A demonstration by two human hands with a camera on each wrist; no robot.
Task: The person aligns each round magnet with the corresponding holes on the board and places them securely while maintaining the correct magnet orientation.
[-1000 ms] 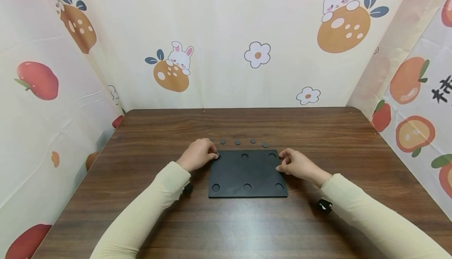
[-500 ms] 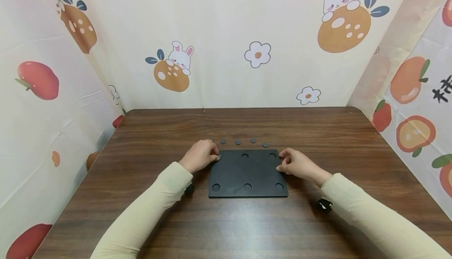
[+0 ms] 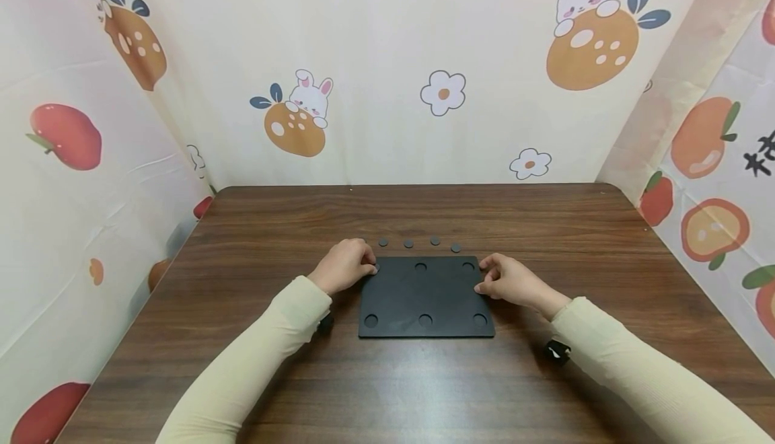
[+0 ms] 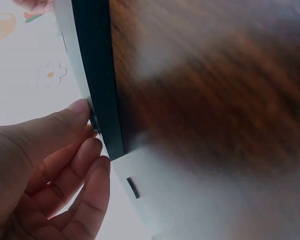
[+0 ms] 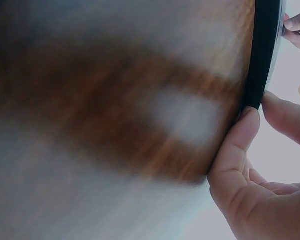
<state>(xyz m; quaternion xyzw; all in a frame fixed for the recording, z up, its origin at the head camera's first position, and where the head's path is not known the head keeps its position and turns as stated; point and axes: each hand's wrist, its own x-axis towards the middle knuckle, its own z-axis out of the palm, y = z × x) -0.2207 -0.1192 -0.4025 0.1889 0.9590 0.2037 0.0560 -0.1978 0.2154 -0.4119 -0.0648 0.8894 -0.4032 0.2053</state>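
A flat black board [image 3: 424,296] with round recesses near its edges lies on the table. At its far left corner, the thumb and index finger of my left hand [image 3: 344,266] pinch a small dark disc [image 4: 94,122] against the board's face. The hand mostly hides the disc and the recess there. My right hand [image 3: 511,281] holds the board's right edge between thumb and finger. In the right wrist view, one fingertip [image 5: 247,117] presses the board's side wall while the other digit meets its upper rim.
Behind the board, several small dark discs lie in a loose row, among them a disc [image 3: 408,244] near the middle and a disc [image 3: 455,247] at the right. The brown wooden table [image 3: 424,390] meets a printed curtain [image 3: 375,128] at its back edge.
My left hand has shifted slightly right, and the disc, tilted and visible at its fingertips one second ago, now sits lower and more covered. The right hand and board stay put.
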